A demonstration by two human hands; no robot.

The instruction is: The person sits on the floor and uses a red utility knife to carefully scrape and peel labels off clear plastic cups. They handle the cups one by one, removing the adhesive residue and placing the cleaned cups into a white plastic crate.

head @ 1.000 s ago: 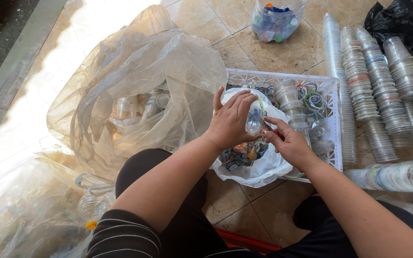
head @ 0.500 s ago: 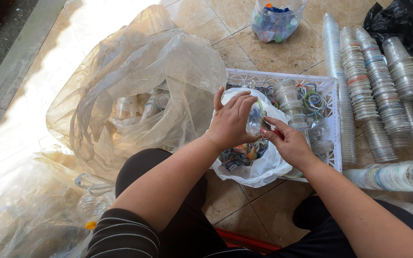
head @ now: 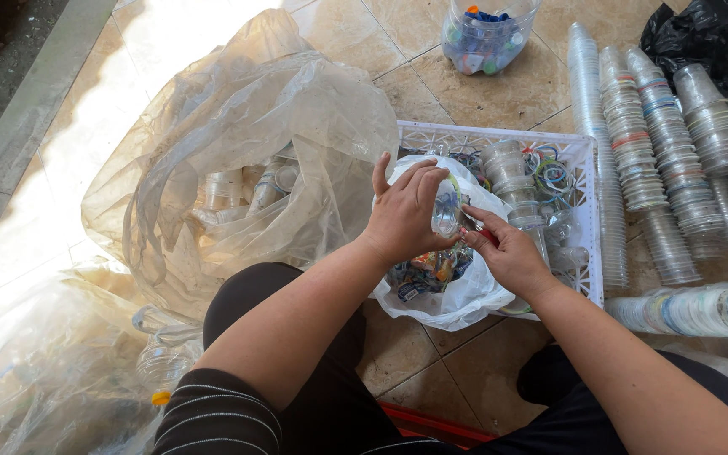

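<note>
The left hand [head: 404, 215] is closed around a clear plastic cup [head: 446, 206], fingers wrapped over its side, holding it just above a white plastic bag [head: 465, 295] of small coloured scraps. The right hand [head: 507, 253] pinches at the cup's rim with thumb and fingertips; something red shows between them (too small to tell what it is). Both hands meet over the near left corner of a white lattice crate [head: 587, 211], which holds loose clear cups. Left of the crate sits a large translucent sack [head: 238, 168] with more cups inside. To the right, 4 or so long stacks of cups [head: 659, 143] lie on the tiled floor [head: 516, 93], beside a black bag [head: 722, 34]. A clear tub of coloured caps [head: 486, 34] stands beyond the crate.
</note>
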